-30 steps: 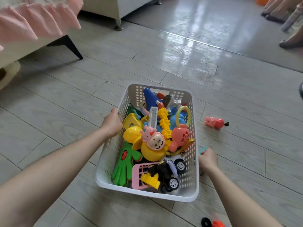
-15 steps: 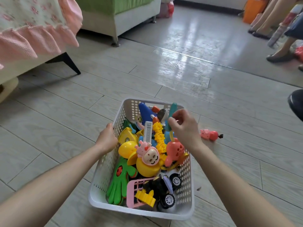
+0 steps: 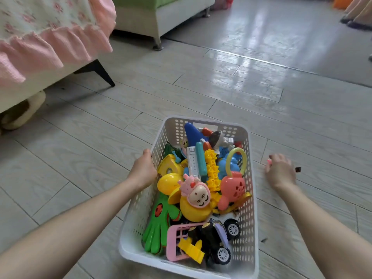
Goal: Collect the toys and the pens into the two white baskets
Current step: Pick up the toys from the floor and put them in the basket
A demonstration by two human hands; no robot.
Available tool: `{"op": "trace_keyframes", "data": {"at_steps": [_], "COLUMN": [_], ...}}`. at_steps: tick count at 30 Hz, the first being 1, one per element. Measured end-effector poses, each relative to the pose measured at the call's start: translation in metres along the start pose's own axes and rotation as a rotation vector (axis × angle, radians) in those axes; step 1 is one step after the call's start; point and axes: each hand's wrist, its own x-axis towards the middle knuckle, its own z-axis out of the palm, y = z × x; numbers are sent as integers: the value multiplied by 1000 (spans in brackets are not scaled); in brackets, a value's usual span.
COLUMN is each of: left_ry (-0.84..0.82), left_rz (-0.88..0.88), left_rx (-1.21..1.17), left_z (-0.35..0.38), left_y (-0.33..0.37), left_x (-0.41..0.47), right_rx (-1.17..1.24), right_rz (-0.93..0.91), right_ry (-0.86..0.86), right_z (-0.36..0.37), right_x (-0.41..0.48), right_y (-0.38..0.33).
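The small pink toy lies on the floor at 3 o'clock from the white basket, just beside its right wall, and your right hand covers nearly all of it. Its fingers are curled down round the toy. Whether it has left the floor, you cannot tell from here. Only 2 bits show: a bright pink sliver at the fingertips and a dark end poking out at the hand's 3 o'clock side. The rest, shape included, is hidden. Judge it as light, hard moulded plastic, stiff and a little slick, not fragile. A pinch across the thick middle of the body should hold better than a grip on the thin dark end, which could twist out or snap. Your left hand grips the basket's left rim at 9 o'clock, fingers hooked over the perforated wall, steadying it. The basket is heaped already — a yellow egg figure and a pink rattle ride near the top — so the toy could roll off the pile if dropped. Set it into a hollow, perhaps toward 12 o'clock. Only 1 basket is in view.
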Motion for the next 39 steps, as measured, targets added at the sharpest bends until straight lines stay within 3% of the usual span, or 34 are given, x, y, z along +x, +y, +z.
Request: {"op": "trace_keyframes", "data": {"at_steps": [9,23,27,32,35,39], "left_ry": [31,6,-7,-42,-57,-55], "left_rz": [-2,-6,-4,2,10,33], "left_rx": [29,28,38,53,51,40], "left_z": [2,-2,-1,-2,-4,-6], "left_y": [0,4,6,4,3,1], "left_x": [3,-2,-1,0,0,-2], "right_rx": [-169,266,408,514,539,525], "right_rz": [-52,-29,-143,-440,-613,-678], "right_ry": [-40,151,291,437,377,175], "right_z": [18,-12,-56,-108,-115,-97], "right_x": [9,-12,-26,-57,-79,-101], "right_y": [16,3,-26,-88,-129,-162]}}
